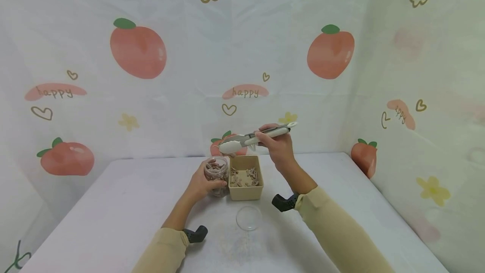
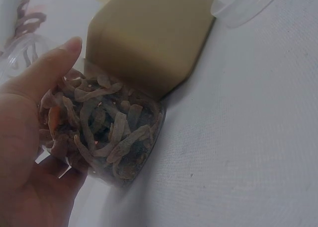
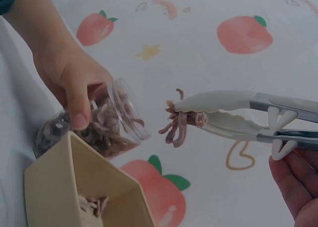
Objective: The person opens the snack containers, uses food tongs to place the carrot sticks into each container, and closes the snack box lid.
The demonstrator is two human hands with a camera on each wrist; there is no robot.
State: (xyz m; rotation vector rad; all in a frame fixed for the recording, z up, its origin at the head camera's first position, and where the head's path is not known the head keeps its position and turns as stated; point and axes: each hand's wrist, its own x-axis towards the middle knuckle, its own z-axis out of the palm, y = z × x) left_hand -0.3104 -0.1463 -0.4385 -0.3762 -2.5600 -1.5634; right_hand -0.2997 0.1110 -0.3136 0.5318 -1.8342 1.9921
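My left hand [image 1: 201, 183] is wrapped round a clear plastic jar [image 2: 107, 122] filled with brownish dried strips, standing on the table. In my right hand [image 1: 278, 142] is a pair of kitchen tongs [image 3: 233, 113] with white tips and grey arms. The tong tips pinch a small bunch of the strips [image 3: 180, 122], up above the jar and box in the head view. Touching the jar's right side is a beige rectangular box [image 1: 245, 193]; some strips [image 1: 251, 176] lie on its floor.
A round clear lid [image 1: 249, 218] lies flat on the white table [image 1: 144, 205] in front of the box. Behind the table hangs a cloth backdrop [image 1: 182, 75] printed with peaches, and another side of it rises at the right.
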